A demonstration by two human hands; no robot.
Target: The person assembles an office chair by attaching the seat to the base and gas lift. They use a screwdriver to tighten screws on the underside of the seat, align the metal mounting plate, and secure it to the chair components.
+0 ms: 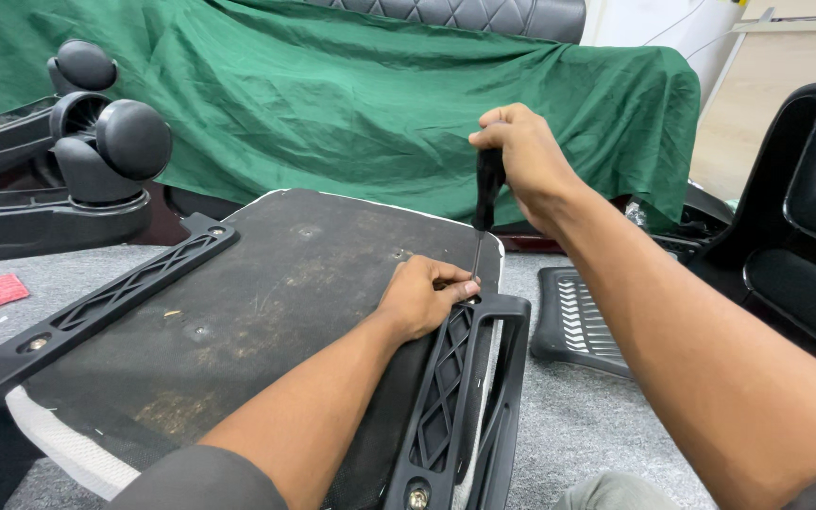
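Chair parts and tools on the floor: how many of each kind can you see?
Armrest brackets on the seat base: 2, left and right
Caster wheels: 2
Screwdrivers: 1, held upright in the right hand; the left hand steadies its tip
Green cloths: 1
Total: 6

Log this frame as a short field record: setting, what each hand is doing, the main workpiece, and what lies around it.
setting: grey carpeted floor, green cloth draped behind
workpiece: upturned chair seat base, dark underside up
left hand: rests on the right-side black armrest bracket, fingers by the screwdriver tip
right hand: grips the black handle of an upright screwdriver, tip down at the bracket
other bracket: left-side armrest bracket lies along the seat's far edge
nearby: caster wheels at left, black ribbed plastic part at right
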